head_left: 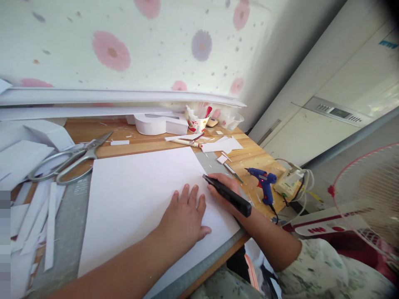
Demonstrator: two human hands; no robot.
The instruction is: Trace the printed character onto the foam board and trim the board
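A large white sheet (131,195) lies on a grey cutting mat (71,224) on the wooden table. My left hand (183,214) rests flat on the sheet, fingers spread, holding nothing. To its right, my right hand (222,189) is closed around a black utility knife (230,193). The knife slants, its tip end pointing up and left at the sheet's right part. Whether the blade touches the sheet, I cannot tell. Part of my right hand's grip is hidden behind the knife.
Large metal scissors (77,155) and white offcut strips (40,220) lie at left. A blue glue gun (263,180) stands at right by a power strip (286,182). Behind are a paper cup (198,120) and a curved white letter-like shape (158,123). A fan (370,195) is far right.
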